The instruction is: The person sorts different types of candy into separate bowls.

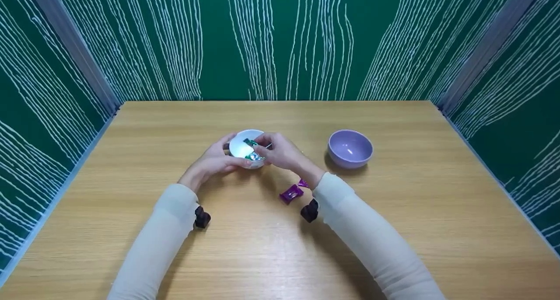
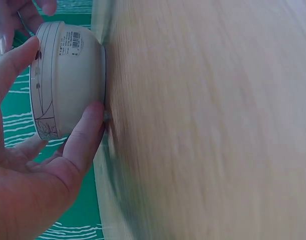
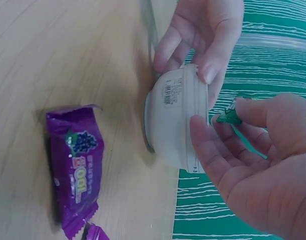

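A white bowl with a thin line pattern and a barcode label stands on the table, and my left hand grips its side, with the thumb near the rim. Over the bowl's right side, my right hand pinches a green-wrapped candy between thumb and forefinger. Other fingers of that hand touch the bowl's outer wall in the right wrist view. Green and silvery wrappers show inside the bowl; how many lie there is partly hidden by the right hand.
A purple bowl stands to the right of the hands. Purple candy packets with a grape picture lie on the wooden table beside the right wrist. Green walls with white streaks enclose the table's back and sides.
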A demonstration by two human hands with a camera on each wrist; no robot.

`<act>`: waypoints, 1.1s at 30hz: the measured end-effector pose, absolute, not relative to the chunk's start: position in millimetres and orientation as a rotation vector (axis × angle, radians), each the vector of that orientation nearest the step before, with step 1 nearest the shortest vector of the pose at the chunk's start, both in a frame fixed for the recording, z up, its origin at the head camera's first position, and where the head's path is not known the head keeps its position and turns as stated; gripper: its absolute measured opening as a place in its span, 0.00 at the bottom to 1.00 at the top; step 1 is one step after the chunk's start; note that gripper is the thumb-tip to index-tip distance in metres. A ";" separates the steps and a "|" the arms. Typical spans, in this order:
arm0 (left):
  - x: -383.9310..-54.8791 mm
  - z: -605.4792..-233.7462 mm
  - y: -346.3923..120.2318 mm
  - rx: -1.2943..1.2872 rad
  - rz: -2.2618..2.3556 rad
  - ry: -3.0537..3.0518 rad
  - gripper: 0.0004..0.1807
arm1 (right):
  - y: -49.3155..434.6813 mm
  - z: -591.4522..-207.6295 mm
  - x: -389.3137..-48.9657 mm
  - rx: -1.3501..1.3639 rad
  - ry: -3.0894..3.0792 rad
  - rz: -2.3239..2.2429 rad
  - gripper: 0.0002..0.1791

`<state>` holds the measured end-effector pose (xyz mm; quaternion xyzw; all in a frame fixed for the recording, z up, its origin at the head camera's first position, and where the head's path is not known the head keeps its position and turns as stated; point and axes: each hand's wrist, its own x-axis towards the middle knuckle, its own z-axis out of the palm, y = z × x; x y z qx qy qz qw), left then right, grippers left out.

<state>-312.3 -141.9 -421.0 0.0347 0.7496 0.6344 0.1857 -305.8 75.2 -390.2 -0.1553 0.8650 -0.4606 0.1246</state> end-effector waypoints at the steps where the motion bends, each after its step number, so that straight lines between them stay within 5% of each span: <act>1: -312.4 -420.9 -142.1 0.098 1.787 2.111 0.63 | 74.4 -390.6 -306.0 -0.457 2.538 -1.322 0.18; 33: -307.9 -418.1 -141.7 0.117 1.789 2.119 0.58 | 71.8 -394.9 -297.0 -0.438 2.722 -1.243 0.19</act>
